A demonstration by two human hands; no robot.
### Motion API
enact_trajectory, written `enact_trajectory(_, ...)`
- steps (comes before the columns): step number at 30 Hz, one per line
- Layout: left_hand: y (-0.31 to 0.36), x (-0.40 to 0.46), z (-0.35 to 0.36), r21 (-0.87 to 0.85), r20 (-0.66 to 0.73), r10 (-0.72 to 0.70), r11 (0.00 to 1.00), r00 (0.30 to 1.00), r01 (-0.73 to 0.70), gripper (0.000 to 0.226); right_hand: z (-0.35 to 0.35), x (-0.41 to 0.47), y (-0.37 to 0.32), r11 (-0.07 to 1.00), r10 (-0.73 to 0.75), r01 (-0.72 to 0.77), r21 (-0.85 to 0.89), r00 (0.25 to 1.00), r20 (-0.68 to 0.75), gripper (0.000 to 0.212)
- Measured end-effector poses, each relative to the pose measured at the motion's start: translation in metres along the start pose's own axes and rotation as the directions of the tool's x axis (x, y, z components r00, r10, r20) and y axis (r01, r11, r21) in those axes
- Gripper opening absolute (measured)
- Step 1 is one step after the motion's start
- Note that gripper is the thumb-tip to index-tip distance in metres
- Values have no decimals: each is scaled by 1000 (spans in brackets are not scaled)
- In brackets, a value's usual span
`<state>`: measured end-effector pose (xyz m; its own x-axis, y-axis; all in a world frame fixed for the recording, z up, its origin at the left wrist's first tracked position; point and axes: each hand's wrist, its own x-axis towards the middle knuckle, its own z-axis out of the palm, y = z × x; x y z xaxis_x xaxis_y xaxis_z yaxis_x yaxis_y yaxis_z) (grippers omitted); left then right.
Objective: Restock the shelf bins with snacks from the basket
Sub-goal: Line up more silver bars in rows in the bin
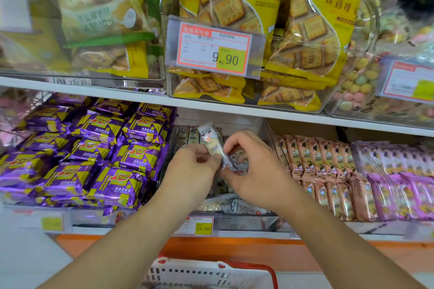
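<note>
Now we pinch one silver snack packet (212,142) between our left hand (192,166) and right hand (254,169), both grips curled on it, above the middle bin (244,224); the basket (211,272) sits at six o'clock.

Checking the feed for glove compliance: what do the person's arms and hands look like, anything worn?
Nothing worn that shows. The left hand and right hand are bare, with no gloves, rings or watch visible. Both forearms are bare up to the frame's bottom edge, with no sleeves in view.
</note>
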<state>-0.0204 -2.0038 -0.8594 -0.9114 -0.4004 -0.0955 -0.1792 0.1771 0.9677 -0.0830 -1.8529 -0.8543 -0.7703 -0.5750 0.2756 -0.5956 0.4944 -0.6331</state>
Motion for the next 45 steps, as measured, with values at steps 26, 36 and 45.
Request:
enact_trajectory(26, -11, -2, 13, 76, 11, 128, 989, 992, -129, 34, 9, 22, -4, 765, 619, -568, 305, 779, -100, 31)
enact_trajectory(36, -24, -2, 5, 585, 130, 305, 745, 943, -321, 28, 24, 84, 54, 824, 463, -491, -283, 871, -165, 28)
enact_trajectory(45, -35, 6, 6, 606, 166, 240, 740, 956, -291, 20, 20, 65, 44, 881, 433, -434, -188, 900, -48, 27)
